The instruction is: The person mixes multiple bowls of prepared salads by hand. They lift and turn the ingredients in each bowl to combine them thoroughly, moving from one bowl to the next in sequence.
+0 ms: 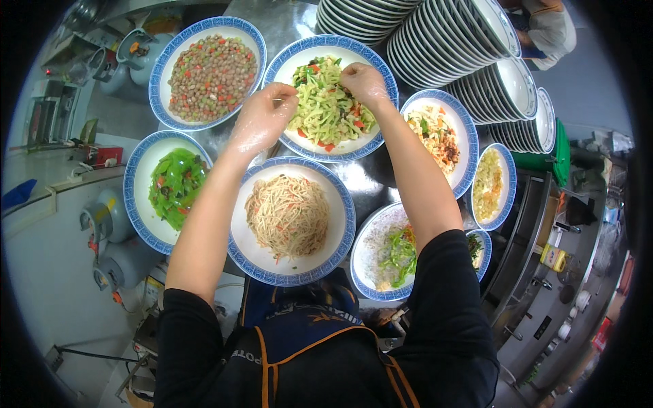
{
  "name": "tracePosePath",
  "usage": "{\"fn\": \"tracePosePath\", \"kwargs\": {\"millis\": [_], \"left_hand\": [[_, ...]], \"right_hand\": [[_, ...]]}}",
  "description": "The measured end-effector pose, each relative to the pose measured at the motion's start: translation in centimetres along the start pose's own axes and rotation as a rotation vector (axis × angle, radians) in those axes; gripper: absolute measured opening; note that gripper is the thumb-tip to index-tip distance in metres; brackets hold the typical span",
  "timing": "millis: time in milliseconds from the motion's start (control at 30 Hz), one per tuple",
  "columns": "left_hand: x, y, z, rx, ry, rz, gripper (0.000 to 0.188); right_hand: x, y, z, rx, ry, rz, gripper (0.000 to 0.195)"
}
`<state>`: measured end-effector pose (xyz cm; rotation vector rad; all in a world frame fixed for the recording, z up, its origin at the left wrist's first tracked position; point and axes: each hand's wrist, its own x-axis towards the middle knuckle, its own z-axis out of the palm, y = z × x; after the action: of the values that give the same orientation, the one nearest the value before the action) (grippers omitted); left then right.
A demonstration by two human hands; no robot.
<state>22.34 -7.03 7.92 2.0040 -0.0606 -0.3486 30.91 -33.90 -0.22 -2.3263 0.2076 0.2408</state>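
Note:
Both hands wear clear plastic gloves and are over a blue-rimmed plate (330, 154) heaped with pale green vegetable strips (326, 115), with red and dark pieces among them. My left hand (268, 117) is above the plate's left edge, its thumb and fingertips curled towards each other beside the heap. At the heap's upper right, my right hand (365, 84) has its fingertips bunched at the food; whether they pinch a piece is hidden. Nearer me stands a plate of shredded noodle-like strips (288, 217). A plate of beans or peanuts with diced vegetables (211, 76) is at the upper left.
Leafy green vegetables (176, 186) fill a plate at left. Plates of mixed shreds (433, 137), pale pickles (487, 186) and chopped greens (400, 250) stand at right. Tall stacks of plates (444, 41) rise behind, with a person (551, 33) beyond. Gas cylinders (125, 270) stand lower left.

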Motion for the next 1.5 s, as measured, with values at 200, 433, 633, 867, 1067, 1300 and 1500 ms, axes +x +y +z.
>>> {"fn": "tracePosePath", "kwargs": {"millis": [200,433,633,867,1067,1300,1500], "left_hand": [[-0.5,-0.8,0.3,-0.008,0.043,0.021,0.037],[-0.4,-2.6,-0.2,-0.053,0.063,0.027,0.037],[0.2,-2.9,-0.1,-0.100,0.050,0.043,0.036],[0.4,-3.3,1.3,-0.114,0.057,0.045,0.034],[0.4,-0.8,3.9,0.608,-0.140,0.115,0.022],[4.0,-0.1,8.1,0.989,-0.521,-0.170,0.031],[5.7,0.2,6.1,0.718,-0.214,-0.099,0.037]], "right_hand": [[-2.2,0.4,-2.0,0.354,-0.013,0.095,0.020],[-18.2,-8.6,-8.9,1.138,-0.286,-0.055,0.019],[-30.3,-15.2,-12.2,1.461,-0.603,-0.500,0.017],[-28.7,-16.1,-14.2,1.076,-0.544,-0.437,0.026],[-12.9,-5.0,-8.4,-0.410,-0.179,-0.066,0.033],[-6.3,-1.2,-2.4,-0.691,-0.473,0.069,0.033],[-3.9,2.9,-1.5,-0.598,-0.086,-0.086,0.029]]}}
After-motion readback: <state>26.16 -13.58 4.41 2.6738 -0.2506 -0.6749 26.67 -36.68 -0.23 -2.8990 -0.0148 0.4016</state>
